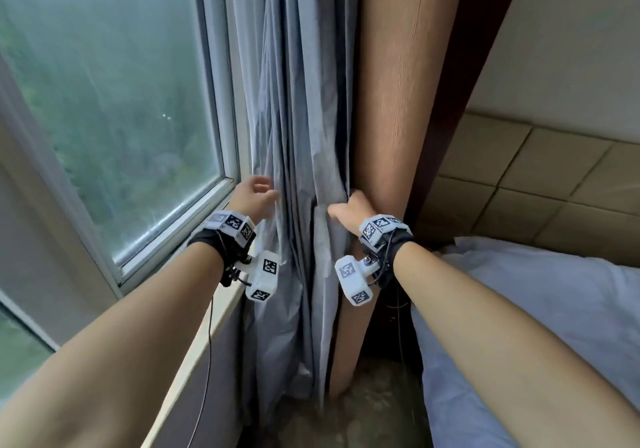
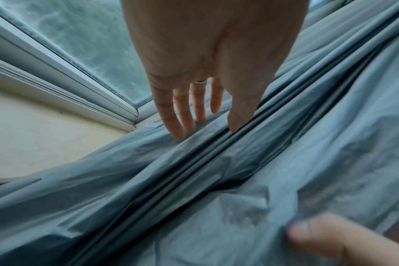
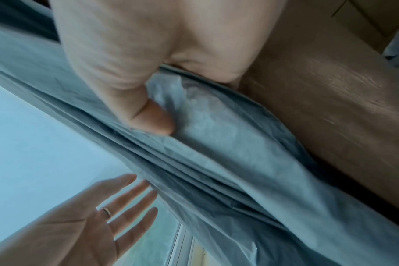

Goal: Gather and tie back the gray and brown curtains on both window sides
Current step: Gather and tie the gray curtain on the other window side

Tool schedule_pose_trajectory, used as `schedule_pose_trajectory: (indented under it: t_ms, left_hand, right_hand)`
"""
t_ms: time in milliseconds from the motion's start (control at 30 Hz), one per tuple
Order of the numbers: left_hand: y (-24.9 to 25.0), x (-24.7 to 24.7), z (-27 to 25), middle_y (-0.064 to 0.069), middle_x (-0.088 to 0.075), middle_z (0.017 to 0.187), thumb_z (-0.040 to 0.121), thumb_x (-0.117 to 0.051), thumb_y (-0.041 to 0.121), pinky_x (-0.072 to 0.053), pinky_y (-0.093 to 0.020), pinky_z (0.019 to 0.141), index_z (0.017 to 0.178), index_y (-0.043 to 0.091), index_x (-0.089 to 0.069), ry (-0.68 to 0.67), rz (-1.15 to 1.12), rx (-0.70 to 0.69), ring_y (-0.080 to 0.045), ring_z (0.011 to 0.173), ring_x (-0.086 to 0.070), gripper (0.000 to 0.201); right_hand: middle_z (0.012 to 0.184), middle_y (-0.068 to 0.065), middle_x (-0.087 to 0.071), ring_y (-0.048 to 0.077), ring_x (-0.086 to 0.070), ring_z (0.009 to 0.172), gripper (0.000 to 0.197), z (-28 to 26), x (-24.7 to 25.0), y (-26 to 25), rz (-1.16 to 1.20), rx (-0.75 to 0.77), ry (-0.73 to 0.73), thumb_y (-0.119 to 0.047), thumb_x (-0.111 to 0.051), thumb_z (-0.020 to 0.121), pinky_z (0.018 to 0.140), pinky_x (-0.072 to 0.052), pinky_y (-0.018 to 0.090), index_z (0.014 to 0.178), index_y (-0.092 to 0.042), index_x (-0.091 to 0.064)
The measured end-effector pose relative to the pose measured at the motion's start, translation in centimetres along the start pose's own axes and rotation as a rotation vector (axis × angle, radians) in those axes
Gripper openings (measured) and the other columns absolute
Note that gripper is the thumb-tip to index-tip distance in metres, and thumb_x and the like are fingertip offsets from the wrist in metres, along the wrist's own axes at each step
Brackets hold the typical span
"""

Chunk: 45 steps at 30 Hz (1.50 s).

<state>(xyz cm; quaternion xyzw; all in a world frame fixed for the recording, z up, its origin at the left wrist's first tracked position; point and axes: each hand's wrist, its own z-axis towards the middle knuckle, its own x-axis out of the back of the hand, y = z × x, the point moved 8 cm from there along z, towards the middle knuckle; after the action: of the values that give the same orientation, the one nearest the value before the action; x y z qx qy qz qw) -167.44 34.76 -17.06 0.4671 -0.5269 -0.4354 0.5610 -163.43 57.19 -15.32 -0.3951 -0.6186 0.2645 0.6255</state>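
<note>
The thin gray crinkled fabric curtain hangs in tight vertical pleats at 12 o'clock in the head view, bunched against the right edge of the white-framed window. Its surface is creased and slightly glossy, with deep shadowed folds running its full visible length down to the floor. Touching its right side hangs the brown ribbed-weave heavy curtain, gathered into a smooth column with a faint sheen. The right hand has its grip clamped on both: the thumb presses into the gray folds, and the fingers pass round the near edge of the brown column, out of sight. The left hand, at 9 o'clock of the bundle, has its grip apart, fingers straight and spread, their tips resting on the outer gray pleats; a thin ring shows on one finger. A pale cream windowsill lies under the left wrist. A bed with a pale blue sheet sits at 4 o'clock.
</note>
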Motion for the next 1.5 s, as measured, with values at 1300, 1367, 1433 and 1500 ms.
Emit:
schedule_pose_trajectory:
  t_ms: [1300, 1367, 1433, 1500]
  left_hand:
    - [3.9, -6.5, -4.0, -0.014, -0.068, 0.078, 0.085, -0.07, 0.006, -0.058, -0.038, 0.086, 0.071, 0.009, -0.071, -0.58, -0.003, -0.144, -0.026, 0.082, -0.067, 0.014]
    - [3.5, -6.3, -4.2, -0.014, -0.07, 0.087, 0.087, -0.063, 0.002, -0.058, -0.039, 0.086, 0.085, 0.003, -0.07, -0.546, -0.08, -0.104, -0.023, 0.087, -0.067, 0.008]
    - [2.2, -4.6, -3.1, -0.015, -0.07, 0.098, 0.085, -0.062, 0.004, -0.057, -0.046, 0.088, 0.098, 0.006, -0.068, -0.308, -0.117, -0.09, -0.022, 0.09, -0.067, 0.015]
    - [0.7, -2.8, -2.5, -0.01, -0.066, 0.111, 0.079, -0.068, 0.016, -0.056, -0.048, 0.09, 0.118, 0.011, -0.06, -0.072, -0.078, -0.057, -0.022, 0.097, -0.065, 0.041]
  right_hand:
    - [0.117, -0.004, -0.068, 0.01, -0.064, 0.105, 0.073, -2.1, -3.4, -0.8, 0.057, 0.073, -0.039, -0.026, -0.084, 0.066, 0.095, -0.051, 0.029, 0.132, -0.02, -0.053]
    - [0.11, -0.001, -0.068, 0.013, -0.064, 0.103, 0.054, -2.6, -2.9, -0.8, 0.122, 0.061, 0.029, -0.017, -0.079, 0.076, 0.088, -0.049, 0.025, 0.126, -0.014, -0.06]
    - [0.102, 0.0, -0.068, 0.02, -0.066, 0.101, 0.043, -3.1, -2.5, -0.5, 0.129, 0.035, 0.06, -0.016, -0.074, 0.078, 0.082, -0.048, 0.025, 0.12, -0.011, -0.065]
    - [0.097, 0.0, -0.068, 0.023, -0.066, 0.098, 0.039, -3.3, -2.4, 0.1, 0.136, -0.002, 0.046, -0.019, -0.07, 0.074, 0.082, -0.05, 0.027, 0.112, -0.011, -0.068]
